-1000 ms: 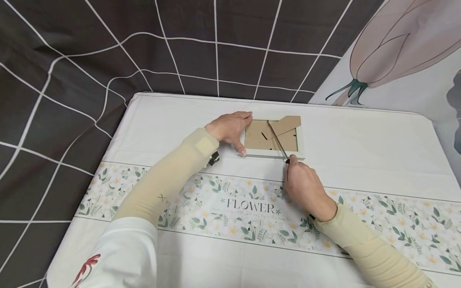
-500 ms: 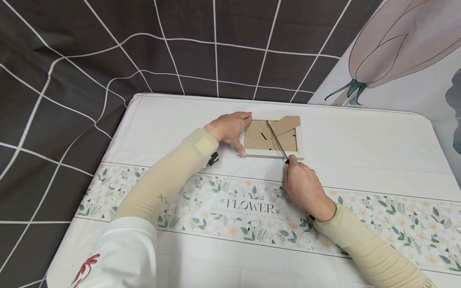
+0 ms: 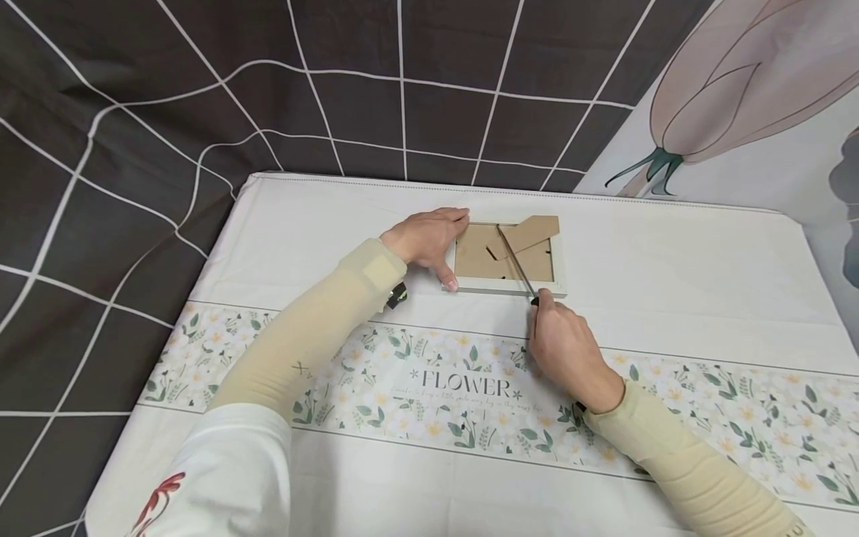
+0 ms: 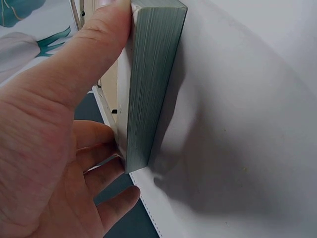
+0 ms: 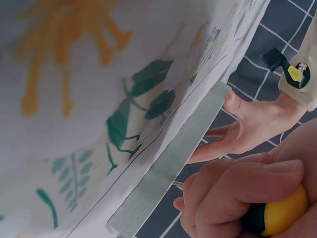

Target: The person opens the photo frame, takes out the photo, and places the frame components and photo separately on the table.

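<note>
A picture frame (image 3: 486, 284) lies back side up on the table, showing its brown backing board (image 3: 473, 250) and a slanted easel stand (image 3: 539, 230). My left hand (image 3: 428, 237) spans the frame's left end, thumb at the near corner and fingers at the far one; in the left wrist view the thumb presses the grey-green edge (image 4: 156, 74). My right hand (image 3: 569, 344) grips a screwdriver, its yellow and black handle (image 5: 286, 210) showing in the right wrist view. The screwdriver's shaft (image 3: 518, 262) slants across the backing, tip near the far inner edge. Most of the handle is hidden in the fist.
A white tablecloth (image 3: 678, 268) with a printed floral band (image 3: 376, 373) covers the table. Behind and to the left hangs dark cloth (image 3: 362, 112) with white grid lines. A wrist camera (image 3: 398, 296) sits under the left forearm.
</note>
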Tool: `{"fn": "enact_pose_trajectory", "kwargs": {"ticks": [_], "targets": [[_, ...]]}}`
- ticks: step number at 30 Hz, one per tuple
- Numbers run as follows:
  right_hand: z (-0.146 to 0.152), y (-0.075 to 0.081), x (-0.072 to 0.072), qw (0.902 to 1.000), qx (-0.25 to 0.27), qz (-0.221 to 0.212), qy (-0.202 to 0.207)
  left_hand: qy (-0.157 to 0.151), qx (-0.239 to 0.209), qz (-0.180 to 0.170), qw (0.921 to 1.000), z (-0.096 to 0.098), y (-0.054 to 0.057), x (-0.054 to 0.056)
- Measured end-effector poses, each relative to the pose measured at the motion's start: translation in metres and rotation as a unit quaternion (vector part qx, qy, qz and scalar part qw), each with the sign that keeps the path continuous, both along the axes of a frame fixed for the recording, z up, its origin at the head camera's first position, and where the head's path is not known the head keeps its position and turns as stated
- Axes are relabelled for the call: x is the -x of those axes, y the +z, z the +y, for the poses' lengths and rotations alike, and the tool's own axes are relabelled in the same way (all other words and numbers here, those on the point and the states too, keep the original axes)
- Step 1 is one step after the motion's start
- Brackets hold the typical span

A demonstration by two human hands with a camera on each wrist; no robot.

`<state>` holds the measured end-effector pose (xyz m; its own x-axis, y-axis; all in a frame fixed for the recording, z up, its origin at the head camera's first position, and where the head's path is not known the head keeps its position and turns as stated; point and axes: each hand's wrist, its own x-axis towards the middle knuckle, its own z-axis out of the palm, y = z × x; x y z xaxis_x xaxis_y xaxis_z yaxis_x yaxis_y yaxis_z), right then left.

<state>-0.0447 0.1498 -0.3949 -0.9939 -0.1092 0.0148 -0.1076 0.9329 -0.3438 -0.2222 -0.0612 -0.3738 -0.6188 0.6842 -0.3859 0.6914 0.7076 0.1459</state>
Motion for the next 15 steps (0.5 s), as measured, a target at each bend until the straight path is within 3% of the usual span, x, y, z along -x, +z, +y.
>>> {"fn": "enact_pose_trajectory", "kwargs": {"ticks": [15], "targets": [[0.0002,-0.0016,0.0009,1.0000,-0.002,0.009,0.001,-0.004,0.004,0.003,1.0000,0.0000,0.0009,0.0000]]}}
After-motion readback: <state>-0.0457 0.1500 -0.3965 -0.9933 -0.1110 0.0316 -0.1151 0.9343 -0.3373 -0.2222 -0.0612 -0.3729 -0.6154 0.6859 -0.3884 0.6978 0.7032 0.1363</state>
